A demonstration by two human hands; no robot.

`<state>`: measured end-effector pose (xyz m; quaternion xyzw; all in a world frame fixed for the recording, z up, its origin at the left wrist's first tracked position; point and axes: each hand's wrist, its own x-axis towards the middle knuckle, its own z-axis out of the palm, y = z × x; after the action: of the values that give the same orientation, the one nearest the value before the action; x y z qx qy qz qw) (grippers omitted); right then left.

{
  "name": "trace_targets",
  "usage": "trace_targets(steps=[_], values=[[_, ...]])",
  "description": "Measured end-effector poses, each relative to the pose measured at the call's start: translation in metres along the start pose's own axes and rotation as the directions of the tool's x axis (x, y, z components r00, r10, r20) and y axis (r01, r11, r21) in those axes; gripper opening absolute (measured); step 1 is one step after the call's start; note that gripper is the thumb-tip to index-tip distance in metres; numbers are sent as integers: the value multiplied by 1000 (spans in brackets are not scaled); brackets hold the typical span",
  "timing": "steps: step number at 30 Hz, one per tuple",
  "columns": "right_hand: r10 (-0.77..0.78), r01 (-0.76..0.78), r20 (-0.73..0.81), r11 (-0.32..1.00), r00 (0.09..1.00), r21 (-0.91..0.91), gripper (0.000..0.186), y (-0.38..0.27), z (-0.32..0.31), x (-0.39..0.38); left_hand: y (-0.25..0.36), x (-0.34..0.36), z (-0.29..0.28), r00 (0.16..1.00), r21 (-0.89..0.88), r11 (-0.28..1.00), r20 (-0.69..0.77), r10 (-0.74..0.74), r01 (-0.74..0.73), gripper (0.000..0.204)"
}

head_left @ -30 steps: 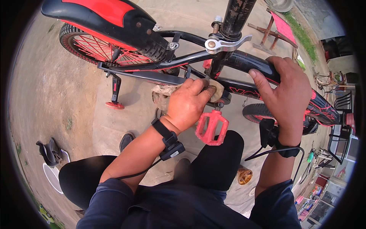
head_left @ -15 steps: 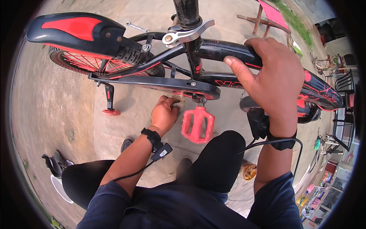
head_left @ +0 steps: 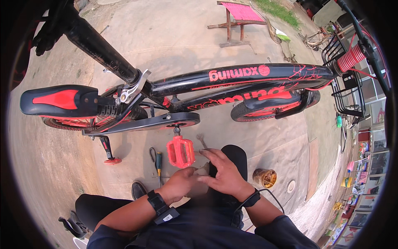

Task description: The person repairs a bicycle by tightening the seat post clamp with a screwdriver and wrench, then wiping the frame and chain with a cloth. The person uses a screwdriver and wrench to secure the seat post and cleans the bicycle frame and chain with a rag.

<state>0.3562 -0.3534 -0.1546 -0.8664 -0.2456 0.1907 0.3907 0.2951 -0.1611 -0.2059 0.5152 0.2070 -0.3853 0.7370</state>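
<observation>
Low in front of my body, both hands are close together below the red pedal (head_left: 180,152). My left hand (head_left: 178,185) is closed on a greyish cloth (head_left: 196,186), partly hidden by the fingers and slightly blurred. Beside it, my right hand (head_left: 226,174) has its fingers stretched and spread, the thumb against the cloth. A black and red bicycle (head_left: 244,74) stands across the view just beyond, its chain guard (head_left: 145,123) level with the crank. Neither hand touches the bicycle.
On the ground lie a screwdriver (head_left: 158,164) and a wrench (head_left: 201,140). An open tin (head_left: 264,177) with brown contents stands to the right of my knee. Farther off is a pink-topped folding stool (head_left: 242,13). A training wheel (head_left: 112,161) sticks out at left.
My right hand has left the bicycle's frame and come down to my left hand. The left hand has drawn back from under the chain guard with the cloth. The view has shifted.
</observation>
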Motion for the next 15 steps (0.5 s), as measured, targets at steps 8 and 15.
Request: trace_targets(steps=[8,15], values=[[208,-150,-196,949,958,277,67,-16,2,-18,40,-41,4,905,-288,923,263,334,-256,52],[-172,316,-961,944,217,-98,44,-31,-153,19,136,-79,-46,287,304,247,96,953,-920,42]])
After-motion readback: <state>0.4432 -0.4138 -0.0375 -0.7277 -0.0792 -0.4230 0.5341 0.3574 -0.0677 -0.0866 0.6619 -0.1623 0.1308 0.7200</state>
